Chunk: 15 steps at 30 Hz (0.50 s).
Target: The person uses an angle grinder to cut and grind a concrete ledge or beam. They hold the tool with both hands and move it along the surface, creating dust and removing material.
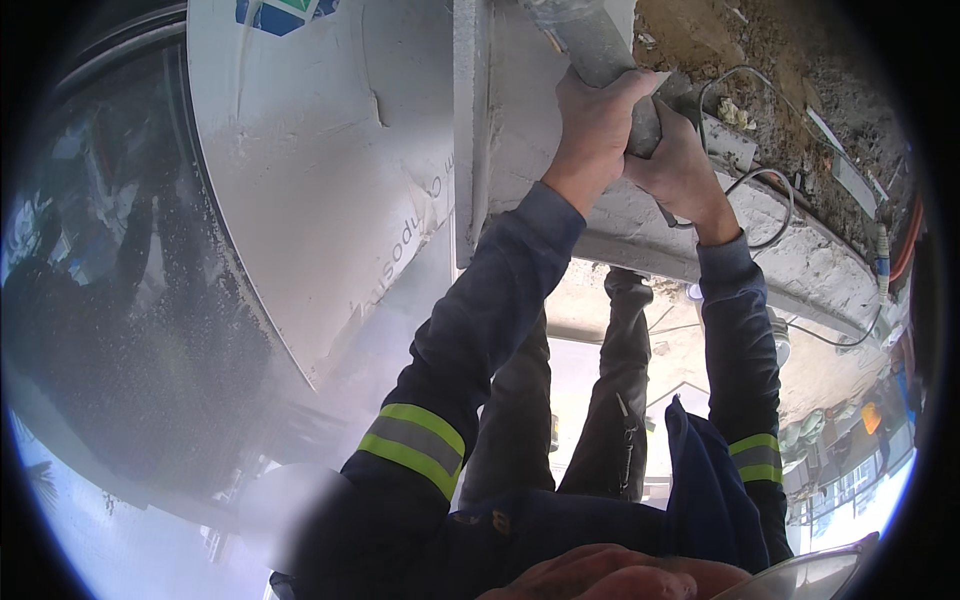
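Observation:
Both hands are wrapped round a dusty grey corded power tool with a long, thick body, held out in front of me at the top of the view. My left hand closes on the body's middle. Just behind it, to the right, my right hand grips the rear of the tool. The tool's working end is cut off by the upper edge, so its exact kind cannot be made out. A grey cable loops beside my right hand.
A pale, dusty panel and an upright metal edge stand left of the tool. Dark reflective glass fills the far left. A concrete ledge runs below my hands; rubble and soil lie at upper right. Dust hangs in the air.

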### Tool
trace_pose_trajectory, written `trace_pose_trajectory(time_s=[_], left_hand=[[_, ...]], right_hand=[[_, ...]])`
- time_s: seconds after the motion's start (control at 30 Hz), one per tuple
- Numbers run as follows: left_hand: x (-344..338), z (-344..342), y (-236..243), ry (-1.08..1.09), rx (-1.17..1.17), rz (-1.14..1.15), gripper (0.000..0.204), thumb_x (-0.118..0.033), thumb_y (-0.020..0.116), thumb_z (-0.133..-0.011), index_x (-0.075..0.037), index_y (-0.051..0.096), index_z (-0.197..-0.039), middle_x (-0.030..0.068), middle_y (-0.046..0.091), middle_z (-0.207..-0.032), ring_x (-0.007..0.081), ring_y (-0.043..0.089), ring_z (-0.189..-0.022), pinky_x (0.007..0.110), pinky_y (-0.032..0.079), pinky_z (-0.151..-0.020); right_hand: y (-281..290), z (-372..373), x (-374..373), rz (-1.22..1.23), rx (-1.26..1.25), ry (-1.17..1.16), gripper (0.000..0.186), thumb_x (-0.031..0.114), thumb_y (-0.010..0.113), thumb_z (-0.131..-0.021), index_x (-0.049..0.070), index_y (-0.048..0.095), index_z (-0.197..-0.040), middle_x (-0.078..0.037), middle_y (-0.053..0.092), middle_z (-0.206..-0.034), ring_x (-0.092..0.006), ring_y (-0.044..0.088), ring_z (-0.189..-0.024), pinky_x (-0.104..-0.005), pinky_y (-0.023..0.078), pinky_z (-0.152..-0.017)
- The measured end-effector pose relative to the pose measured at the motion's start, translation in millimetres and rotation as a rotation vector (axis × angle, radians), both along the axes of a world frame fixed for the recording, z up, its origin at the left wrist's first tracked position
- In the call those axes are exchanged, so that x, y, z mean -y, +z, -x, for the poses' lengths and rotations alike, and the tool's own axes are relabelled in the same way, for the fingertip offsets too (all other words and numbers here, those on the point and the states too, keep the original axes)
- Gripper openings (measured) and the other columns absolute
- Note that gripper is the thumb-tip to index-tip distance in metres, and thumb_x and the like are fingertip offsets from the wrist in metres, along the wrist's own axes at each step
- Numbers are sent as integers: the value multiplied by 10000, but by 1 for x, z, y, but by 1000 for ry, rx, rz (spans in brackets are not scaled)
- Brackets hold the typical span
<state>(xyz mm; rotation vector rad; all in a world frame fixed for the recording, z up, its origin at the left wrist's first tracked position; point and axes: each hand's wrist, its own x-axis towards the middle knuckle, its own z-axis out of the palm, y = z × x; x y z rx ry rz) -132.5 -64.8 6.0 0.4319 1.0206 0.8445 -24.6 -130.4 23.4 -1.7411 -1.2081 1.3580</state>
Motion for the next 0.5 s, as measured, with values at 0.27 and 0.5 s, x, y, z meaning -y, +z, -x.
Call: trace_pose_trajectory(time_s=[0.27,0.5], left_hand=[[-18,-9,-2,69,-22,12,268,-66,793,-792,10,653,-1007,66,663,-886,168,646,-792,358,528,-726],[-34,-21,-7,157,-10,6,361,-77,797,-709,41,607,-992,103,649,-887,212,638,-795,386,522,-737]], right_hand=[[16,-3,-22,84,81,55,488,205,865,-779,-61,628,-1112,-112,709,-937,-161,646,-832,-337,541,-731],[16,-16,-41,167,88,118,491,207,867,-793,-43,634,-1146,-91,729,-991,-150,658,-868,-331,541,-780]])
